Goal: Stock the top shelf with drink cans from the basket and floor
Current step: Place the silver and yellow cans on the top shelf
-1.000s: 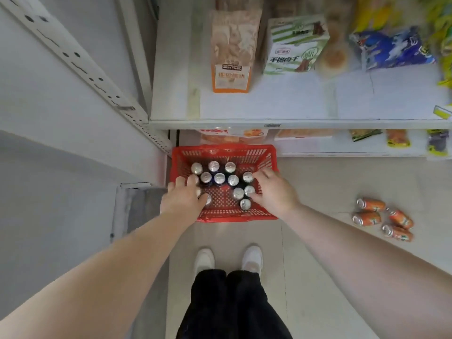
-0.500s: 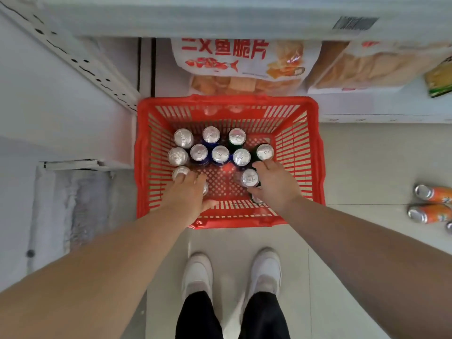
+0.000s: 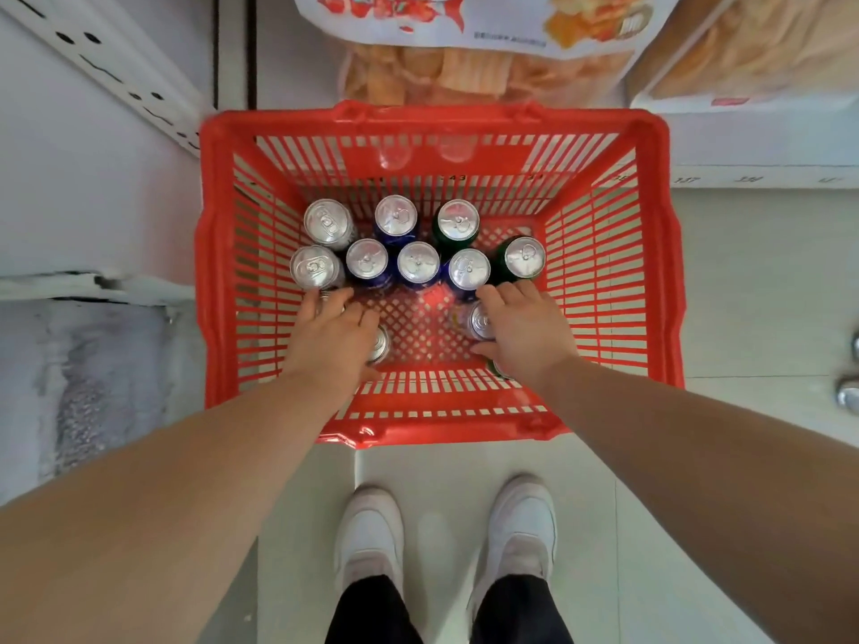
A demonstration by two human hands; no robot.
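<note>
A red plastic basket point(image 3: 432, 120) stands on the floor in front of my feet. Several upright drink cans point(image 3: 418, 262) with silver tops, blue, green and silver bodied, are packed in its far half. My left hand point(image 3: 332, 337) is down inside the near left part, curled over a can point(image 3: 380, 344) whose top shows beside my palm. Inside the near right part, my right hand point(image 3: 525, 327) has thumb and fingers around another can point(image 3: 479, 320). One more can is partly hidden under my right wrist. The top shelf is out of view.
Snack bags point(image 3: 465, 48) lie on the bottom shelf just beyond the basket. A perforated shelf upright point(image 3: 116, 72) runs along the left. Two can ends point(image 3: 848, 392) show on the floor at the right edge. My white shoes point(image 3: 372, 527) stand close behind the basket.
My view has dropped towards the basket, so the upper shelves have left the frame. Both hands have sunk deeper into the basket and closed around cans.
</note>
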